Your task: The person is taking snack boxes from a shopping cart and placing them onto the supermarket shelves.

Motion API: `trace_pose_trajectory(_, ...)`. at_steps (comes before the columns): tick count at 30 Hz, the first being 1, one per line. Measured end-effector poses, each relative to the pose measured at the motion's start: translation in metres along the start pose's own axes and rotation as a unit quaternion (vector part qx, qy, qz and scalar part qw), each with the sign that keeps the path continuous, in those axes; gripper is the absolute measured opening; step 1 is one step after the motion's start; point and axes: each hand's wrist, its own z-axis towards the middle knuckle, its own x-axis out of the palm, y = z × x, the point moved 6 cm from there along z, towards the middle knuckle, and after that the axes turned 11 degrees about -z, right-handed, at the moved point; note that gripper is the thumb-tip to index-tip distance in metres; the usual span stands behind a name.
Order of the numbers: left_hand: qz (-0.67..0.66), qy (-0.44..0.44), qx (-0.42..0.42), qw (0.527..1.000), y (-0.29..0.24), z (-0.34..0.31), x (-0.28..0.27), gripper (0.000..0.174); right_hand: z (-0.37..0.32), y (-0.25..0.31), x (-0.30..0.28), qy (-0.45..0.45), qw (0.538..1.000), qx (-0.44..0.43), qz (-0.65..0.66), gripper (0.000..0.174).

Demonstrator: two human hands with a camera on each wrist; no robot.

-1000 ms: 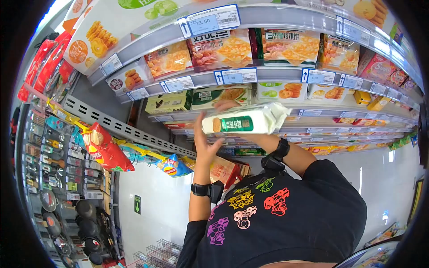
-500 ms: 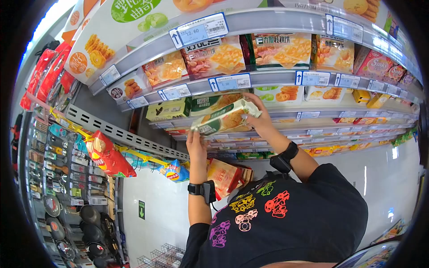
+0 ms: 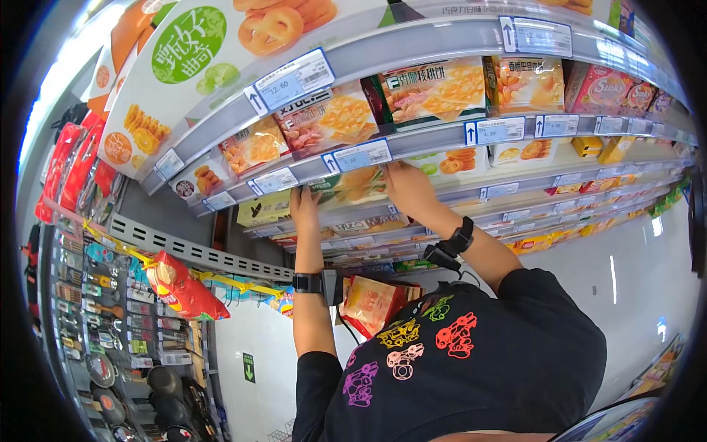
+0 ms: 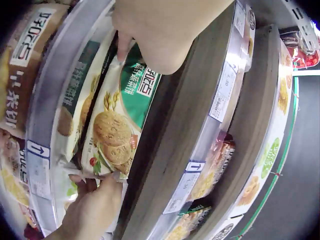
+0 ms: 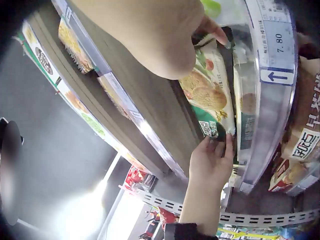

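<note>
A white and green biscuit pack (image 3: 357, 184) with biscuits pictured on its face lies on a shelf below the price-tag rail. My left hand (image 3: 304, 210) holds its left end. At the opposite end my right hand (image 3: 412, 191) grips the wrapper edge, thumb and fingers showing in the left wrist view (image 4: 95, 205). Seen from the left wrist, the pack (image 4: 112, 132) sits face up beside another white pack with a green label (image 4: 77, 100) near the shelf's front rail. In the right wrist view, my left fingers (image 5: 212, 145) are at the pack's green end.
The shelf above, edged with a price-tag rail (image 3: 361, 156), holds several cracker bags (image 3: 434, 88) and overhangs my hands. A cream-green box (image 3: 264, 210) stands to the left. A slotted metal upright (image 3: 195, 250) and a hanging red chip bag (image 3: 180, 283) are farther left.
The biscuit pack was turned over in both hands in front of the shelves, its green face coming into view. Both hands have moved forward with it onto the shelf.
</note>
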Motion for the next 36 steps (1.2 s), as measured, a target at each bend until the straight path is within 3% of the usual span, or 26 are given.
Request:
trace_pose_trajectory(1,0.006,0.007,0.014,1.000,0.012,0.016,-0.009,0.040,0.002,0.001,0.003,0.029,0.999,0.010,-0.029,0.015)
trace_pose_trajectory(5,0.153,-0.014,0.085,0.984,0.017,0.039,-0.020,0.041,0.006,0.004,0.009,-0.010,0.994,-0.021,-0.104,0.013)
trace_pose_trajectory(8,0.305,-0.041,0.097,0.946,-0.021,0.006,0.008,0.041,0.009,0.004,0.016,-0.006,0.991,-0.026,-0.134,0.014)
trace_pose_trajectory(13,0.284,0.038,0.141,0.948,0.000,0.022,0.001,0.037,0.013,0.007,0.022,0.067,0.987,-0.046,-0.138,0.015)
trace_pose_trajectory(16,0.316,0.042,0.186,0.929,-0.008,0.011,0.014,0.036,0.010,0.013,0.028,0.046,0.990,-0.028,-0.130,0.026)
trace_pose_trajectory(18,0.324,0.042,0.215,0.920,-0.005,0.013,0.012,0.035,0.005,0.020,0.031,-0.051,0.986,-0.076,-0.140,0.037)
trace_pose_trajectory(19,0.322,0.028,0.247,0.914,-0.001,0.015,0.007,0.042,0.002,0.022,0.031,-0.100,0.980,-0.100,-0.143,0.043)
trace_pose_trajectory(22,0.305,0.045,0.213,0.927,-0.011,0.004,0.014,0.043,-0.003,0.029,0.024,-0.123,0.979,-0.127,-0.104,0.050)
trace_pose_trajectory(23,0.303,0.051,0.253,0.917,-0.014,0.001,0.017,0.043,-0.003,0.031,0.020,-0.126,0.980,-0.125,-0.087,0.048)
trace_pose_trajectory(26,0.345,0.043,0.151,0.925,-0.007,0.002,0.014,0.047,-0.005,0.032,0.017,-0.111,0.986,-0.114,-0.048,0.046)
trace_pose_trajectory(28,0.354,0.033,0.191,0.915,-0.006,0.002,0.016,0.046,-0.006,0.027,0.024,-0.075,0.992,-0.100,-0.036,0.047)
trace_pose_trajectory(31,0.354,0.022,0.277,0.893,0.003,0.010,0.012,0.044,-0.009,0.030,0.023,-0.110,0.987,-0.106,-0.047,0.045)
trace_pose_trajectory(36,0.356,0.040,0.232,0.904,-0.002,0.007,0.018,0.050,-0.011,0.026,0.026,-0.105,0.989,-0.100,-0.041,0.048)
